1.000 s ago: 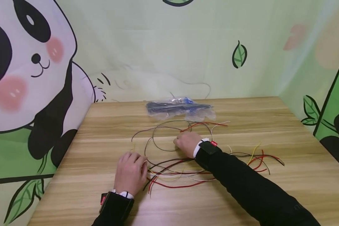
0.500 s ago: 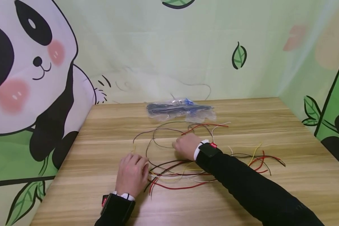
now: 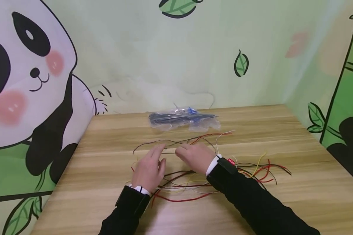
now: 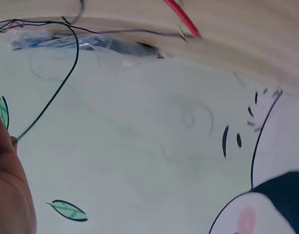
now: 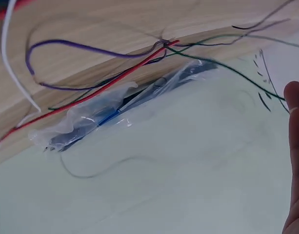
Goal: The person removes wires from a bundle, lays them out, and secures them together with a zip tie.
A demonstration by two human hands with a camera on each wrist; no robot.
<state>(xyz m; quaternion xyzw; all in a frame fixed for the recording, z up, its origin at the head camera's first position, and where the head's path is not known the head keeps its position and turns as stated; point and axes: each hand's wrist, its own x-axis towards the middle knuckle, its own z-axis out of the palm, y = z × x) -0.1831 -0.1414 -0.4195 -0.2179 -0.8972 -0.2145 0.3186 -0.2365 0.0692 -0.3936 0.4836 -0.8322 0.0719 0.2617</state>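
Observation:
A thin dark green wire (image 5: 222,66) curves up from the tabletop in the right wrist view to the fingertips of my right hand (image 3: 197,156), which pinches it. My left hand (image 3: 148,169) is close beside the right in the head view. Its forefinger and thumb stand apart, with a stretch of the wire between them. At the left wrist view's edge, the green wire (image 4: 51,97) meets a fingertip (image 4: 13,141) of this hand. Below both hands lie loose red, black, yellow and white wires, among them a red wire (image 3: 182,200). The right fingertips are partly hidden.
Behind the hands, near the wall, is a clear plastic bag (image 3: 182,120) with dark and blue contents. Another red wire (image 3: 206,135) and a white wire (image 3: 216,143) lie before it. To the right, wire ends spread past the sleeve, including a yellow wire (image 3: 259,163).
My left hand has moved up and right from the lower wires to the wire at my right hand. The right hand keeps its place over the table. The head view has shifted slightly.

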